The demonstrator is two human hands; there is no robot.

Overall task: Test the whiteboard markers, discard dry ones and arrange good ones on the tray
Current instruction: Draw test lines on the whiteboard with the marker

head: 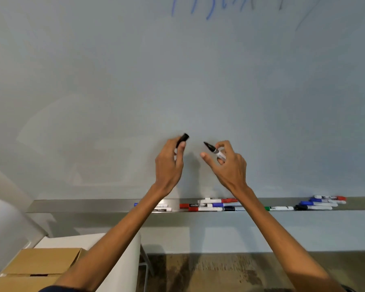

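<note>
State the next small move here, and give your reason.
Probably press the marker tip to the whiteboard and draw a short line: the right hand holds it uncapped, the left hand holds the cap, and the board there is bare.

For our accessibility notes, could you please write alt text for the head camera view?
Before a whiteboard, the left hand holds a black cap and the right hand an uncapped black marker. More markers lie on the metal tray below.
</note>
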